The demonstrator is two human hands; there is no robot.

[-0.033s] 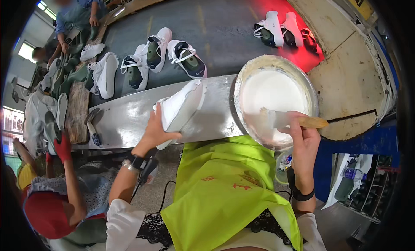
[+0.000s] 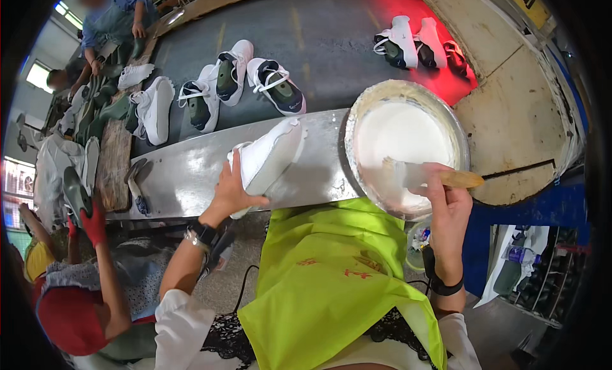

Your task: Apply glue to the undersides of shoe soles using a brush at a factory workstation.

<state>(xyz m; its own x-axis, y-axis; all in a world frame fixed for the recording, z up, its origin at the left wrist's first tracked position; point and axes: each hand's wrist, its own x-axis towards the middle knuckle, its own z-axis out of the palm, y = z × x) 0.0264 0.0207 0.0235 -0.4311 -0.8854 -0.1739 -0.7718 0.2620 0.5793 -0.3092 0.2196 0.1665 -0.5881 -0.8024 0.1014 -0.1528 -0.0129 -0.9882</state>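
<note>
In my left hand (image 2: 233,190) is a white shoe (image 2: 271,154), tilted with its sole side toward the right, above the metal ledge. My fingers wrap round its heel end and the thumb presses along the sole. My right hand (image 2: 446,201) grips a brush (image 2: 460,179) by its wooden handle. The brush's bristles reach left over a round metal bowl (image 2: 464,147) of thick white liquid (image 2: 401,131) and touch or nearly touch the surface. The bowl's rim is crusted with dried residue.
Several white shoes (image 2: 277,86) stand on the dark conveyor belt (image 2: 338,45); more (image 2: 401,42) sit under red light at the far right. A shoehorn-like tool (image 2: 135,179) lies on the metal ledge (image 2: 191,195). At left, a co-worker's red-gloved hand (image 2: 94,223) holds a dark green shoe form (image 2: 76,191).
The shoe in my left hand has tipped slightly, and my left wrist has turned a little. My right hand stays almost still. The co-worker's gloved hand has shifted slightly with the shoe form.
</note>
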